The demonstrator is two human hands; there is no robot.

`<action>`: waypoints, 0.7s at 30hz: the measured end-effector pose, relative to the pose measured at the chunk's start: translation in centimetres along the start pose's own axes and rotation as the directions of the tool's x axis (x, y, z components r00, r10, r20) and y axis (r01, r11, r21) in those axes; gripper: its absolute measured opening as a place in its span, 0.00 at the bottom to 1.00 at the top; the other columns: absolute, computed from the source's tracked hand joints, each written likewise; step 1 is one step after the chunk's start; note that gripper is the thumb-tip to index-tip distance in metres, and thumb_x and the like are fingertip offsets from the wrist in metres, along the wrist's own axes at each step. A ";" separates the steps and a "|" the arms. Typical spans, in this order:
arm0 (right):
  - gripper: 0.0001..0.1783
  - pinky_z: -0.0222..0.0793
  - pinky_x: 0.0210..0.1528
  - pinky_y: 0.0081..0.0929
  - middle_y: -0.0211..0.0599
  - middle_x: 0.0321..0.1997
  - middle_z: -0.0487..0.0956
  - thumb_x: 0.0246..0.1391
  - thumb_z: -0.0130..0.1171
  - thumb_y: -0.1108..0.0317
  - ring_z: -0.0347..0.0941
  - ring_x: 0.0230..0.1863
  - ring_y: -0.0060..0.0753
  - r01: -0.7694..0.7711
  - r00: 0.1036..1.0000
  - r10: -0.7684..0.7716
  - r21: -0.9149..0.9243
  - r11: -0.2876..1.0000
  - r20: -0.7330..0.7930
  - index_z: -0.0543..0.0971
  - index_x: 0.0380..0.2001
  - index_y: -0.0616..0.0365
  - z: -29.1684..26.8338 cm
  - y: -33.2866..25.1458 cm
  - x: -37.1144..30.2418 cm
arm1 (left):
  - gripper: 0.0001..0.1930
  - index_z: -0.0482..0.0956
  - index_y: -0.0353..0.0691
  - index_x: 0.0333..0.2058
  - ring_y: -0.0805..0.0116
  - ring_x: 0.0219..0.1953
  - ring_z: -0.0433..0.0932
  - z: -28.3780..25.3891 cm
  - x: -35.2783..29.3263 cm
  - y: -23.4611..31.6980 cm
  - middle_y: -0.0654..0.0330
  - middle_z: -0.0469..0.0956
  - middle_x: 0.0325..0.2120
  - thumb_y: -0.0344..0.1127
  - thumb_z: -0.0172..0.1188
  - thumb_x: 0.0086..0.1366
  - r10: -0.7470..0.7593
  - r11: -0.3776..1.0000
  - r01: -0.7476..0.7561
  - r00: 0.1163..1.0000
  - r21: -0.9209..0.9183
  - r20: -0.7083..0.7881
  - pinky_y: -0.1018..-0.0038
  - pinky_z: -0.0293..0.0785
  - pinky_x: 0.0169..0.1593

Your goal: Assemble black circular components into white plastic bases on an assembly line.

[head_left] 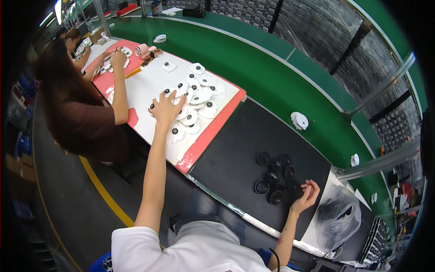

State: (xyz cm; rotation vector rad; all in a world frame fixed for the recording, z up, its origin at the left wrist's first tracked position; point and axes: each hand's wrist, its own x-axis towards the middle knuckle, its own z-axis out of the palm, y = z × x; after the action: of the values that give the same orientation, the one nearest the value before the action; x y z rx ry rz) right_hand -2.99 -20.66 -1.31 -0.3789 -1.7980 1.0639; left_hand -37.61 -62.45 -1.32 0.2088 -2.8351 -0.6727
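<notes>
With its fingers spread, my left hand [166, 109] reaches over the near side of a pile of white plastic parts [199, 96], each with a black round centre. Its fingertips are at or just above a few of them; contact is hard to make out. On the black mat [235, 136] in front of me lies a cluster of black round cup-like parts [263, 158], some showing hollow. My right hand [308, 196] hovers at the right side of that cluster, palm partly turned up, fingers loosely bent and apart, nothing visible in it.
A co-worker [86, 113] sits at the left, hands over more white parts on a red mat. The green conveyor [267, 90] beyond the tables carries scattered white parts [299, 120]. A clear plastic bag [337, 217] and a stack of black trays [375, 240] stand at the right.
</notes>
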 end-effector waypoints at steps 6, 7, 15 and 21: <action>0.11 0.67 0.43 0.21 0.40 0.41 0.77 0.64 0.49 0.73 0.72 0.35 0.24 -0.004 0.999 0.005 -0.022 1.000 0.035 0.74 0.47 0.66 0.7 -0.3 -0.1 | 0.36 0.73 0.58 0.61 0.36 0.68 0.52 -0.1 -1.4 0.9 0.54 0.59 0.67 0.71 0.52 0.59 -0.042 0.999 0.042 0.999 0.002 0.022 0.22 0.40 0.60; 0.11 0.67 0.42 0.20 0.39 0.40 0.78 0.65 0.49 0.72 0.72 0.35 0.23 0.010 0.999 -0.009 -0.020 1.000 0.044 0.74 0.47 0.66 1.1 -0.5 0.0 | 0.36 0.73 0.58 0.61 0.36 0.68 0.52 0.0 -1.4 0.8 0.54 0.59 0.67 0.71 0.52 0.59 -0.036 0.999 0.036 0.999 0.008 0.029 0.22 0.40 0.60; 0.11 0.67 0.43 0.19 0.38 0.40 0.78 0.65 0.50 0.73 0.72 0.35 0.22 -0.006 1.000 0.007 -0.040 0.999 0.024 0.74 0.47 0.65 1.2 -0.1 -0.1 | 0.25 0.73 0.50 0.60 0.44 0.69 0.54 1.8 4.6 2.6 0.53 0.62 0.66 0.52 0.53 0.68 0.338 0.937 -0.346 0.876 0.040 -0.343 0.22 0.40 0.60; 0.09 0.66 0.40 0.21 0.39 0.39 0.78 0.59 0.53 0.74 0.72 0.35 0.25 -0.028 0.994 0.046 -0.179 0.984 0.100 0.77 0.41 0.65 1.9 -0.6 0.2 | 0.18 0.79 0.45 0.51 0.51 0.51 0.77 6.8 17.7 4.9 0.53 0.77 0.50 0.27 0.55 0.61 0.582 0.812 -0.584 0.808 0.008 -0.091 0.55 0.76 0.50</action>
State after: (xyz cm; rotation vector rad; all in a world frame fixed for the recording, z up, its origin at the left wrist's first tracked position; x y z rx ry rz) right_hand -4.59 -21.80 -1.03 -0.4734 -1.9924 0.9667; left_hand -56.84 -58.53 -1.80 -0.6061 -2.5786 -0.5274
